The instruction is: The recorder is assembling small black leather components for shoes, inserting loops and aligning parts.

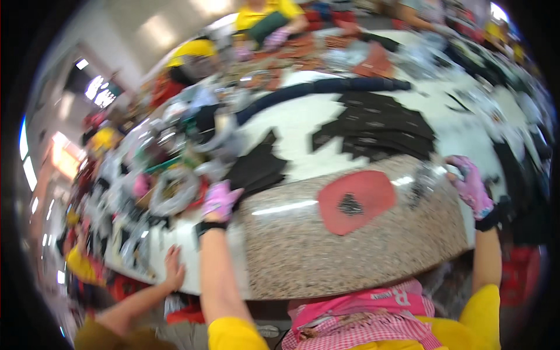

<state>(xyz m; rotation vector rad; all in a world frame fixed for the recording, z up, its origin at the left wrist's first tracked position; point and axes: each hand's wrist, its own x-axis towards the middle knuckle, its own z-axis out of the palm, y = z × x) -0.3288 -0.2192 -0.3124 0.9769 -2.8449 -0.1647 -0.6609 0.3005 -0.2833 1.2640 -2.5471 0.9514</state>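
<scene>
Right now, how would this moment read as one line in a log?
left hand: pink glove, reaching to black cut pieces | right hand: pink glove, at clear plastic | red piece: lying on speckled board

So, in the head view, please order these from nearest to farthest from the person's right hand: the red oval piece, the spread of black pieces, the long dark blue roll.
From the right hand:
1. Red oval piece, to its left on the speckled board.
2. Spread of black pieces, up and left on the white table.
3. Long dark blue roll, farther back.

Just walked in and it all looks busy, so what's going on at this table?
A person in pink gloves stands at a speckled slab. The left hand reaches to a stack of black cut pieces; the right hand grips clear plastic wrap. A red pad lies between them. Another person's bare hand rests on the table edge.
</scene>
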